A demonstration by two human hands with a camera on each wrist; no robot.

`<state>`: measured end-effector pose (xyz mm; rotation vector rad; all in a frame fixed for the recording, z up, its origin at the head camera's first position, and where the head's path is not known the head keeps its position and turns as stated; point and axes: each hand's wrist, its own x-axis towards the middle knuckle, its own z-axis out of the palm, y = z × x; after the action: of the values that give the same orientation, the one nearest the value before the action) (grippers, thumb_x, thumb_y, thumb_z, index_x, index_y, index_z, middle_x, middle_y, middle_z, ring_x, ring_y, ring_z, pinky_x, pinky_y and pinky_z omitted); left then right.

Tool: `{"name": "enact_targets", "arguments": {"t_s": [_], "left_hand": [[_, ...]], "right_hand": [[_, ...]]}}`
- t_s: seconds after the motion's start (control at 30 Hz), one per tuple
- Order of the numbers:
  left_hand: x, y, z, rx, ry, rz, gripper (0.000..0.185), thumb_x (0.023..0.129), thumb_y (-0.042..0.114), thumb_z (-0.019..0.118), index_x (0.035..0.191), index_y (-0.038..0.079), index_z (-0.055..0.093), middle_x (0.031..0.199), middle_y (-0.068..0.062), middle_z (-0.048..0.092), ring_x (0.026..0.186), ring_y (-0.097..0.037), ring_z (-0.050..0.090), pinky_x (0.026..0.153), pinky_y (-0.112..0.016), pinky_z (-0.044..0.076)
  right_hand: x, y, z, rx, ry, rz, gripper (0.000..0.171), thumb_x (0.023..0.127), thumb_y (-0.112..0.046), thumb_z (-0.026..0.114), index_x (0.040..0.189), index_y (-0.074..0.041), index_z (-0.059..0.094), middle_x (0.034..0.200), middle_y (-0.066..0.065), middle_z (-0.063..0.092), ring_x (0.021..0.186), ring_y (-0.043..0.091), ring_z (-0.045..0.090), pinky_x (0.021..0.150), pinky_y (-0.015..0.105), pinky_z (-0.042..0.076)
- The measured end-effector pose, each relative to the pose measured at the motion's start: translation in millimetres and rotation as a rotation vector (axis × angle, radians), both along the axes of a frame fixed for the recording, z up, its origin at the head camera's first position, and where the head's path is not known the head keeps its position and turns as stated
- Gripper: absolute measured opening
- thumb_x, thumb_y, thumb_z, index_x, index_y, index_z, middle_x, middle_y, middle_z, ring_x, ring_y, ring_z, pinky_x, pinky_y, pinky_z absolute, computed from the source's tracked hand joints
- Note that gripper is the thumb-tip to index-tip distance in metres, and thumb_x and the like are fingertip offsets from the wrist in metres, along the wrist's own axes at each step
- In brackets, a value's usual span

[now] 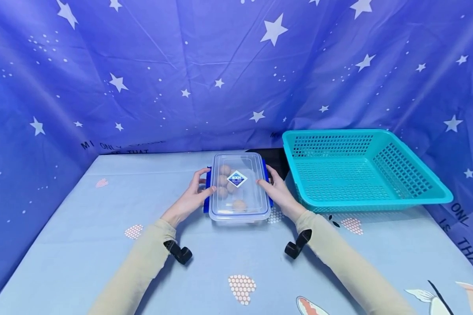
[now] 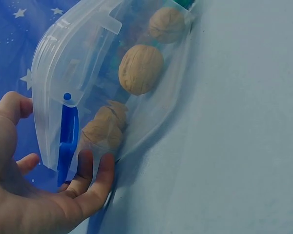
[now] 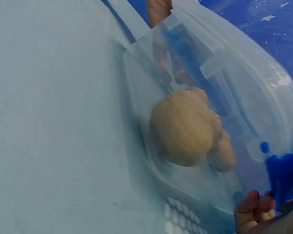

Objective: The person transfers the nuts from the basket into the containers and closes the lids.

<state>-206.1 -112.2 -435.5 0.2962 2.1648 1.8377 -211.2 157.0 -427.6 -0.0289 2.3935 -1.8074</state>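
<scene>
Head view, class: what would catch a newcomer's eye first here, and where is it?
First, the clear lidded box at the middle of the pale blue table, with walnuts showing through its lid. The left hand and right hand touch its two sides, by the blue clips. Next, the teal basket just to the right of the box, and the starry blue cloth behind.

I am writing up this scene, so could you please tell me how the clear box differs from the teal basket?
The clear box has solid see-through walls, while the teal basket is opaque mesh. The box is lidded and holds walnuts; the basket is open-topped and looks empty. The box is smaller than the basket. The left hand and right hand touch the box's sides; nothing touches the basket. Both are rectangular plastic containers on the table.
</scene>
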Motion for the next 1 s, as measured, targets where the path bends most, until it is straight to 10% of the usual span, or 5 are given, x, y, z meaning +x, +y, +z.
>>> {"name": "enact_targets", "arguments": {"t_s": [0.53, 1.0], "left_hand": [[-1.6, 1.7, -3.8, 0.059, -0.041, 0.047, 0.074, 0.097, 0.014, 0.057, 0.153, 0.02, 0.009, 0.142, -0.022, 0.02, 0.113, -0.033, 0.046, 0.092, -0.041, 0.051], [0.7, 1.8, -2.0, 0.149, -0.08, 0.105, 0.084, 0.094, 0.012, 0.062, 0.155, 0.019, 0.004, 0.142, -0.025, 0.034, 0.118, -0.035, 0.046, 0.103, -0.049, 0.04]], "right_hand": [[-2.3, -14.5, -3.3, -0.374, -0.05, -0.019, 0.074, 0.1, -0.013, 0.05, 0.156, -0.011, 0.002, 0.158, 0.014, 0.016, 0.139, 0.031, 0.028, 0.112, 0.044, 0.028], [-2.9, -14.8, -0.4, -0.274, -0.03, 0.016, 0.072, 0.102, -0.013, 0.046, 0.155, -0.007, -0.003, 0.161, 0.011, 0.0, 0.144, 0.028, 0.011, 0.116, 0.041, 0.018]]}}
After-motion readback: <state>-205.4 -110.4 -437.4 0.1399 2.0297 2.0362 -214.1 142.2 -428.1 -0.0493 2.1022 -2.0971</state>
